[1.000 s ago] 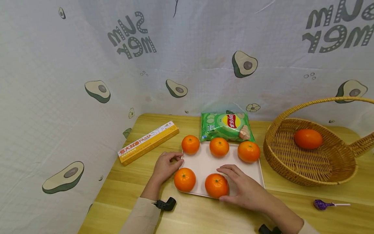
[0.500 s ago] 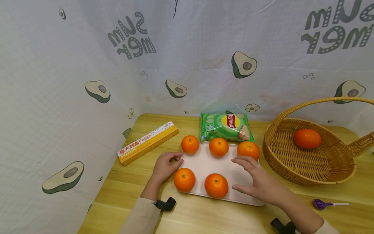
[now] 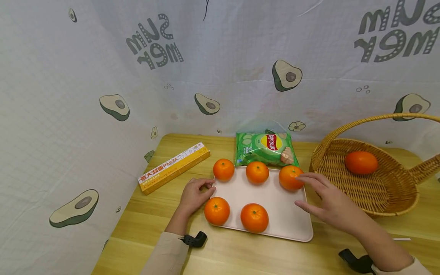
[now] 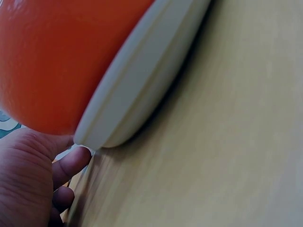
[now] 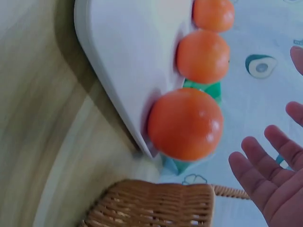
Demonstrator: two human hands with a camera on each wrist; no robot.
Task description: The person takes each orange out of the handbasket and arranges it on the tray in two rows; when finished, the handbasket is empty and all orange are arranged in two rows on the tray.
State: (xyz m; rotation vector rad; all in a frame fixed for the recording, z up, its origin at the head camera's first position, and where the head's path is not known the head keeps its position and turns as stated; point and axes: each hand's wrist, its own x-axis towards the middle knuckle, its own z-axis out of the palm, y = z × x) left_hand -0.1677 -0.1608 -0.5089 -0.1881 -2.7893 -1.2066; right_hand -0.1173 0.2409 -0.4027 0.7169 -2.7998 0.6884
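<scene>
the right hand (image 3: 326, 204) is spread wide, fingers straight, grasping nothing; its fingertips (image 3: 302, 177) reach the far right orange (image 3: 290, 177) at the back right corner of the tray (image 3: 278, 217), and whether they quite touch the peel is hard to tell. from the right wrist view the palm (image 5: 279, 184) stands just beside that same orange (image 5: 185, 124), a sliver of gap showing. the left hand (image 3: 195, 194) rests at the tray's left edge with fingers curled loosely against the rim; in the left wrist view the rim (image 4: 137, 80) sits right at the fingers (image 4: 71, 163), though it is not clear whether they really pinch it.

four more oranges sit on the tray: back left (image 3: 223, 169), back middle (image 3: 257, 172), front left (image 3: 217, 210) and front middle (image 3: 254, 217). behind the tray lies a green chip bag (image 3: 264, 148), and to the left a yellow pasta box (image 3: 173, 167). on the right a wicker basket (image 3: 374, 191) holds one orange (image 3: 361, 162). all of it stands on a wooden table (image 3: 240, 256).
</scene>
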